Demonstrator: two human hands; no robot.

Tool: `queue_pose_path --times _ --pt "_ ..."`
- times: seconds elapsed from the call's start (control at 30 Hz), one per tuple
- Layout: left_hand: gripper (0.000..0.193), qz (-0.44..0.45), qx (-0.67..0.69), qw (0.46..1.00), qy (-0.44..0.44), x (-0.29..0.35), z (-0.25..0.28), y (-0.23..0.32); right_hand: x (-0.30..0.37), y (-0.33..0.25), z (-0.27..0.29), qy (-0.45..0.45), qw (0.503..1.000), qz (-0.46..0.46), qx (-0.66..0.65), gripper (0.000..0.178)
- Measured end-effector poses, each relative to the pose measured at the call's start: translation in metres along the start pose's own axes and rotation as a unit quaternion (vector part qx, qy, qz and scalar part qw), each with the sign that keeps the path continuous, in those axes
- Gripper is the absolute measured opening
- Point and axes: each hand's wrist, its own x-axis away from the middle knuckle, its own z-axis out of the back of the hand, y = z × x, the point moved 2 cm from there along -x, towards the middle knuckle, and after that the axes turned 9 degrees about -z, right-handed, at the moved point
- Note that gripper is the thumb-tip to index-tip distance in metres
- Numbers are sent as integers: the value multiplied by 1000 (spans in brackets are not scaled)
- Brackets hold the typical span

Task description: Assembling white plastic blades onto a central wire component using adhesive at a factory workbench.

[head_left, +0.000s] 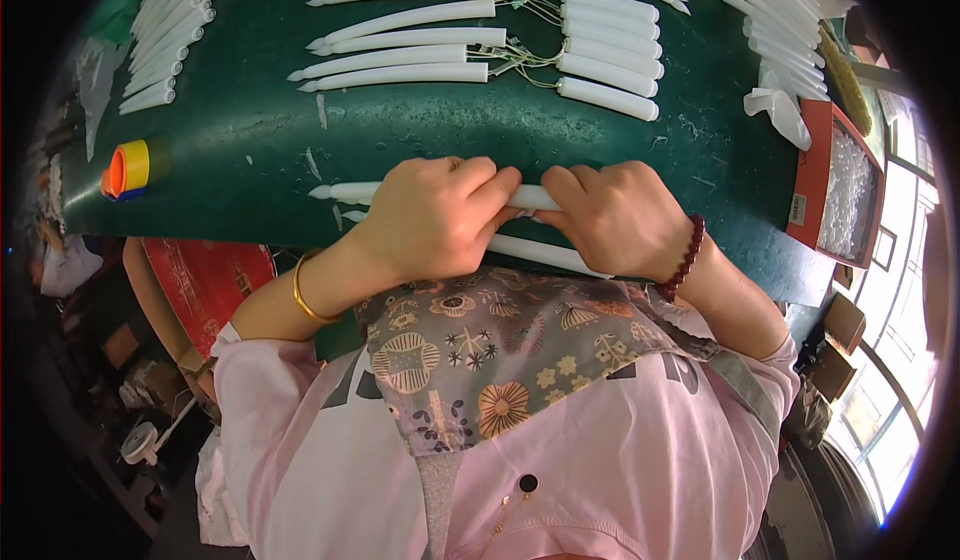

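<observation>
At the table's near edge, both my hands are closed on a white electric taper candle (533, 198). My left hand (430, 218) wraps its pointed half, the flame-shaped tip sticking out at the left. My right hand (622, 218) pinches the other end, and the fingertips of both hands nearly meet at the middle. A second white candle (545, 254) lies just below, partly covered by the hands. Beyond them is a row of opened candles: pointed white tubes (400, 65) joined by thin wires and small circuit boards (515, 57) to shorter white tubes (607, 98).
The green table (450, 130) holds a pile of white tubes (180, 30) at far left and more tubes (780, 40) at far right. An orange and yellow tape roll (130, 170) sits left. At right stands a red box (835, 185) of small clear-white parts.
</observation>
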Motion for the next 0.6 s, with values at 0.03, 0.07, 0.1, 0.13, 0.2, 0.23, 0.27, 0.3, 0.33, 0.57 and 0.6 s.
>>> queue_pose_path --times 0.03,0.07,0.1,0.13,0.2,0.23,0.27,0.3,0.33,0.57,0.6 --pt "30 -3 13 1000 6 1 -4 -2 0 0 -1 -9 1000 -1 25 27" --pt "30 -8 25 1000 14 0 -6 -6 -1 1 -1 -8 1000 -2 26 27" --pt "30 -9 25 1000 14 -2 -6 -8 -2 2 -1 -3 1000 -3 15 27" --pt "30 -11 27 999 17 -3 -6 -9 -3 3 -1 2 1000 -4 3 27" --pt "31 -12 30 999 20 -5 -4 -11 -4 5 1 14 1000 -3 13 27" --pt "32 -25 12 999 27 -7 -2 -14 -5 6 3 27 999 -2 24 27" --pt "32 -40 -7 999 36 -10 -1 -18 -9 8 3 28 999 -1 27 27" --pt "32 -41 -9 998 38 -13 -3 -25 -15 11 4 62 997 -15 31 27" --pt "34 -27 -14 999 41 -17 -6 -34 -17 13 6 96 994 -29 36 27" --pt "21 19 55 997 50 -9 -5 -26 -11 36 24 262 960 -65 81 23" --pt "20 -1 79 995 59 -10 -5 -27 -10 39 21 271 955 -87 81 26"
